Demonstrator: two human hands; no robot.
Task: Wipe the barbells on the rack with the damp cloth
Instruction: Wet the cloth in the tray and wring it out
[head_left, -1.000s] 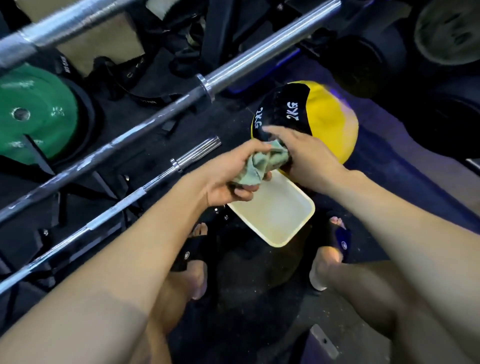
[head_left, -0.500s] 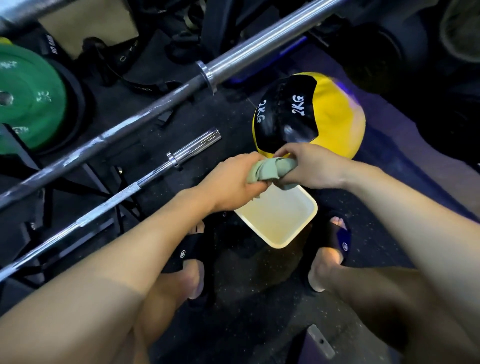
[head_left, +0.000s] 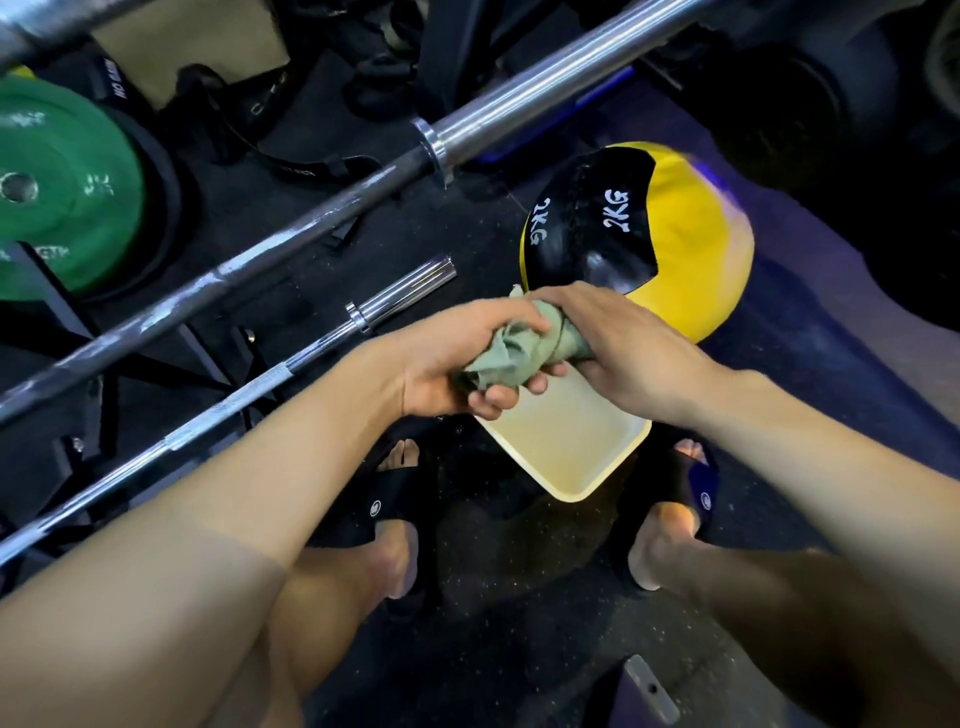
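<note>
There is a single view, from a wide-angle camera worn on the person's head, looking steeply down and a little forward. Both bare forearms reach away from the lens into mid-frame, close to it, with the sandalled feet on the dark speckled rubber floor (head_left: 519, 649) almost directly beneath. Long steel barbells (head_left: 291, 249) cross the upper left diagonally, farther off. Edges bend with the lens's curvature.
</note>
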